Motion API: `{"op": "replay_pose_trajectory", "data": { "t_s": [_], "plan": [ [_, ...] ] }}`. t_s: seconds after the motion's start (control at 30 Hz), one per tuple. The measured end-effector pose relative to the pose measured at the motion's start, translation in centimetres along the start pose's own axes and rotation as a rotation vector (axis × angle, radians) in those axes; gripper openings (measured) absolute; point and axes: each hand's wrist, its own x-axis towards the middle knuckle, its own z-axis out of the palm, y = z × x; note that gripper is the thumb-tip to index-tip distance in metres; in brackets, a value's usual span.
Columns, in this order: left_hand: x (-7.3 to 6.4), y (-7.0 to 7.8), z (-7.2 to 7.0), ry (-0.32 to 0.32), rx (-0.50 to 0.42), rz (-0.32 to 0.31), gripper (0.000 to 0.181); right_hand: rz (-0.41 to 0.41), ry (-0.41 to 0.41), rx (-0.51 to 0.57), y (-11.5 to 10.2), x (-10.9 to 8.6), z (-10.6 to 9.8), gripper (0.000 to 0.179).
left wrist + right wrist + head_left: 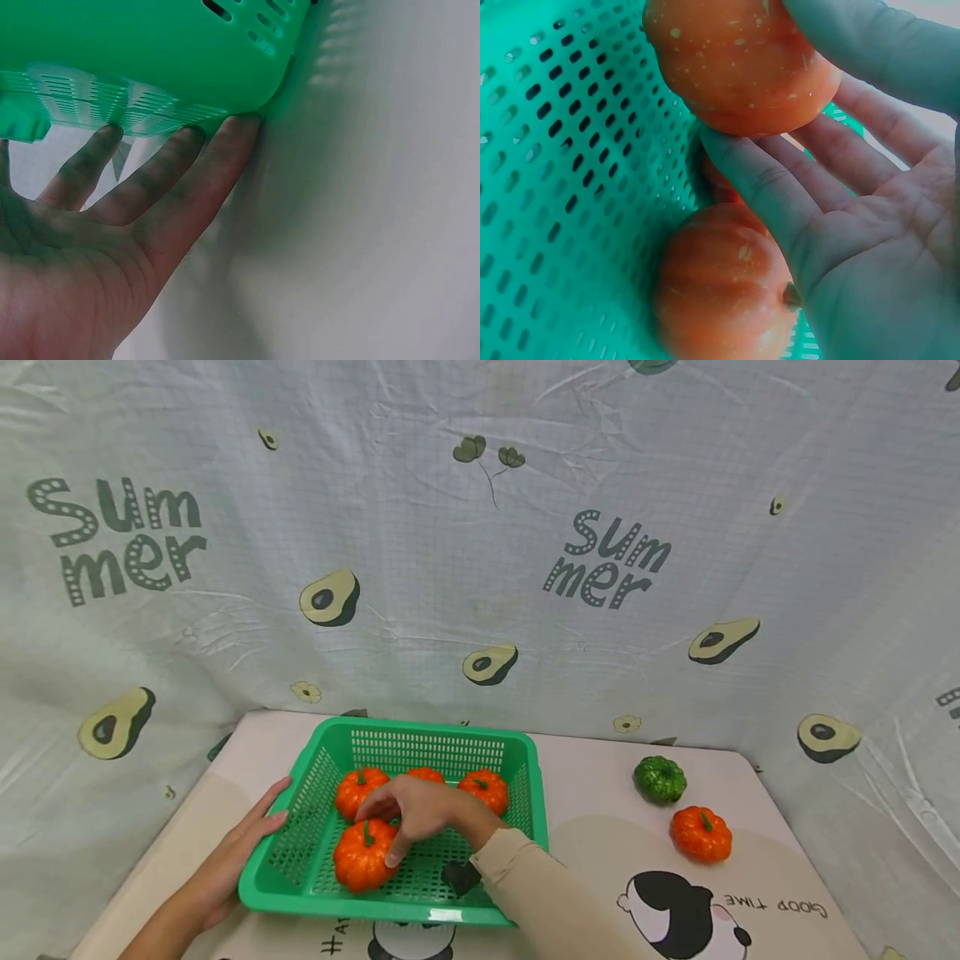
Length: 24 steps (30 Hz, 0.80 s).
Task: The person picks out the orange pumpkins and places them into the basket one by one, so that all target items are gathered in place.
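Note:
A green plastic basket [431,724] with slotted walls stands on the table. Inside its near left part is an orange mini pumpkin [360,862] with a green stem. My right hand [422,810] reaches over the basket and grips that pumpkin between thumb and fingers. The right wrist view shows the held pumpkin [739,67] above another pumpkin [724,292]. Outside the basket's left wall is my left hand [228,860]. With fingers fairly straight, the left hand [82,270] touches the basket's underside edge in the left wrist view.
Further orange pumpkins [487,787] lie along the basket's back and left. On the table's right side sit a green pumpkin [660,779] and an orange pumpkin [701,835]. A small black object [460,877] shows beside the right wrist. Printed white cloth [420,527] hangs behind the table.

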Motion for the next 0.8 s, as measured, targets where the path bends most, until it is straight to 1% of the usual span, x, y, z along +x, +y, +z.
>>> {"op": "replay_pose_trajectory", "data": {
  "t_s": [0.17,0.43,0.63,0.8],
  "plan": [
    [0.04,0.02,-0.02,0.008,0.005,0.003,0.069,0.000,0.006,0.013,-0.03,0.01,-0.02,0.061],
    [0.15,0.02,-0.09,0.000,0.019,-0.005,0.070,-0.008,0.003,0.009,0.43,0.14,0.12,0.061],
    [0.15,-0.09,-0.06,0.004,0.010,-0.011,0.071,-0.003,-0.008,-0.016,0.63,0.31,0.23,0.061],
    [0.14,-0.06,-0.03,0.001,0.006,-0.007,0.070,0.001,-0.016,-0.005,0.74,0.41,0.34,0.062]
  ]
}}
